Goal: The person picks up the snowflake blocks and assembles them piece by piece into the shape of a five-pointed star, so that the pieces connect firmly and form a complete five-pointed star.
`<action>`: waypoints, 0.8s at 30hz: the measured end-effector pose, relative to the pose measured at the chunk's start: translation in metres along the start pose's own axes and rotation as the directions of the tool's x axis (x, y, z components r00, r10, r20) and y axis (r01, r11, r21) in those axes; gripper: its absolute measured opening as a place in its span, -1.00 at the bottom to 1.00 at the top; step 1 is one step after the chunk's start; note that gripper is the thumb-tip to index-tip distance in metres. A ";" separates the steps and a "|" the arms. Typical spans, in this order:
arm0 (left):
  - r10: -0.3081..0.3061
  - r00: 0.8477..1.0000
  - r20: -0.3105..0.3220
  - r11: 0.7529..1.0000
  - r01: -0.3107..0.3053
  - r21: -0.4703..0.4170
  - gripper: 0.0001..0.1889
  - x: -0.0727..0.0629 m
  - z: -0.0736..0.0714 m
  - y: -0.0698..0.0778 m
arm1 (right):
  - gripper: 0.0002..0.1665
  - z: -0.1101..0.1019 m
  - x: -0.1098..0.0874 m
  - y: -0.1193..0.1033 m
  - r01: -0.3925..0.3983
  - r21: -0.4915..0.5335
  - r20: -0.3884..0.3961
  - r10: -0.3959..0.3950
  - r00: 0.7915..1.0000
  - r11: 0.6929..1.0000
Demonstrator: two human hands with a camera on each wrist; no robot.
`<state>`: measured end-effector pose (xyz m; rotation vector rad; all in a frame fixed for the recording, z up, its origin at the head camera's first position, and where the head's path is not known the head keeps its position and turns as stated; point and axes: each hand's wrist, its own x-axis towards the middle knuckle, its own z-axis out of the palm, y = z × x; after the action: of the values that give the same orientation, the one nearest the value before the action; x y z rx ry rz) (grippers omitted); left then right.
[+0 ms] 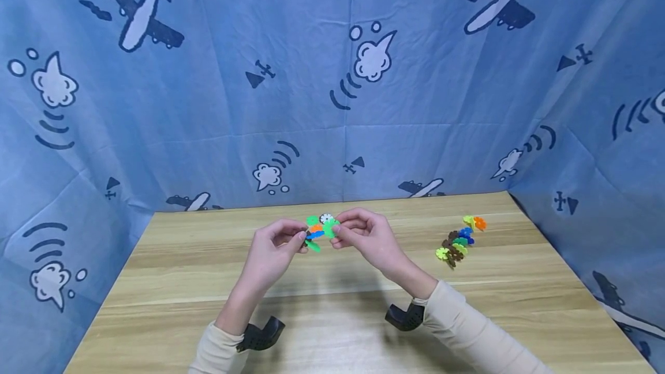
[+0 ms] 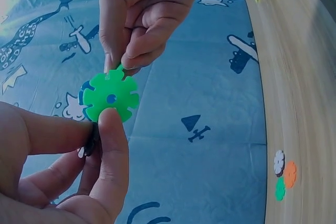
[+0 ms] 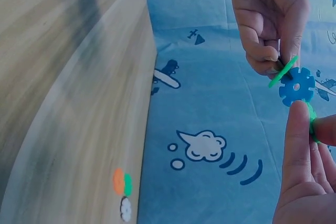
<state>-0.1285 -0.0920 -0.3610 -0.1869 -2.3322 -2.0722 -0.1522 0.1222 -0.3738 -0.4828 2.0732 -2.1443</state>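
Both hands hold a small chain of joined, notched plastic flower discs above the table. My left hand pinches a dark disc at one end between thumb and fingers. A green disc is slotted beside it, seen edge-on in the right wrist view. The blue disc sits in the middle of the chain. At the other end, my right hand pinches another green disc; fingers cover part of it. The exact slots that join the discs are partly hidden.
Behind the hands, a white disc, an orange disc and a green disc lie together on the wooden table. A loose pile of brown, blue, green and yellow discs lies at right, an orange disc behind it. Blue curtains surround the table.
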 end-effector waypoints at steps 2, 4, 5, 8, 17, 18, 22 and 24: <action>0.000 1.000 -0.006 1.000 0.000 0.005 -0.85 0.000 0.002 0.000 | -0.66 0.000 -0.001 0.000 -0.003 -0.008 0.001 0.003 1.000 1.000; 0.002 1.000 -0.016 1.000 -0.002 0.015 -0.86 -0.001 0.003 -0.001 | -0.66 0.000 -0.001 0.001 -0.007 -0.017 0.002 0.007 1.000 1.000; 0.008 1.000 -0.025 1.000 -0.007 0.021 -0.87 -0.001 0.004 -0.001 | -0.67 0.000 -0.001 0.001 -0.008 -0.018 -0.003 0.008 1.000 1.000; 0.032 0.998 -0.062 0.999 -0.030 0.038 -0.89 -0.001 0.007 -0.004 | -0.70 0.005 -0.002 0.005 -0.002 0.001 -0.037 0.002 0.999 1.000; -0.023 0.988 -0.154 1.000 0.026 0.014 -0.90 -0.001 0.011 -0.021 | -0.72 0.017 -0.008 0.029 -0.045 0.073 -0.057 0.049 0.997 0.996; -0.029 0.989 -0.142 1.000 0.030 0.006 -0.88 0.000 0.011 -0.022 | -0.72 0.016 -0.009 0.031 -0.054 0.071 -0.055 0.058 0.997 0.996; -0.035 0.993 -0.109 0.999 0.033 -0.026 -0.80 0.005 0.010 -0.022 | -0.72 0.009 -0.012 0.034 -0.077 0.036 -0.050 0.079 0.996 0.996; -0.029 0.993 -0.113 0.999 0.027 -0.024 -0.78 0.006 0.009 -0.020 | -0.72 0.007 -0.013 0.034 -0.083 -0.007 -0.061 0.083 0.995 0.997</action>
<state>-0.1362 -0.0844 -0.3815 -0.0355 -2.2601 -2.0629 -0.1425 0.1171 -0.4095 -0.3301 2.0963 -2.1288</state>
